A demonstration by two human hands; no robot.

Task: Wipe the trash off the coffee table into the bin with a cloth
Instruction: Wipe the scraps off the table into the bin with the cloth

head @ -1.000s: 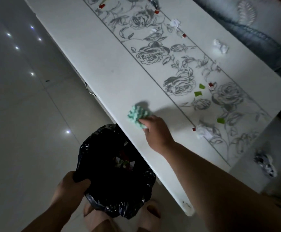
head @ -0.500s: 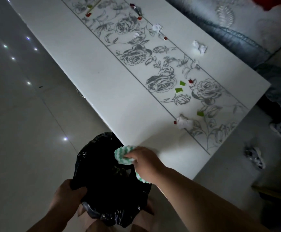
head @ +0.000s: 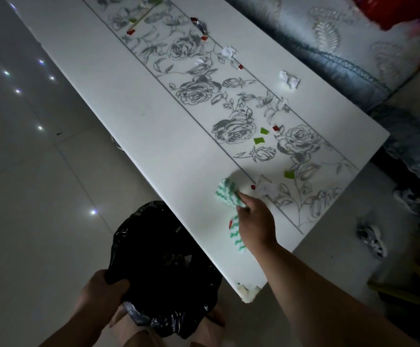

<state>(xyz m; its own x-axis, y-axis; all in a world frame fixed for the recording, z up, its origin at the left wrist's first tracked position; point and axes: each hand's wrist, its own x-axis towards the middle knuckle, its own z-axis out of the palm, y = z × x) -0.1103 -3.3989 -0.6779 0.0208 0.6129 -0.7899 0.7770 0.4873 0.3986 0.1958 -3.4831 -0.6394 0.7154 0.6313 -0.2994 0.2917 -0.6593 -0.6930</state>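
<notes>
We are in a home living room, dimly lit. A long white coffee table (head: 153, 116) printed with a band of grey roses stands on glossy pale floor tiles (head: 28, 196) that mirror small ceiling lights, and just beyond it runs a sofa (head: 341, 53) under a grey-blue embroidered cover. Patterned slippers (head: 371, 237) lie on the floor by the table's end, and we see a bin lined with a black plastic bag (head: 163, 266) at the near edge.
</notes>
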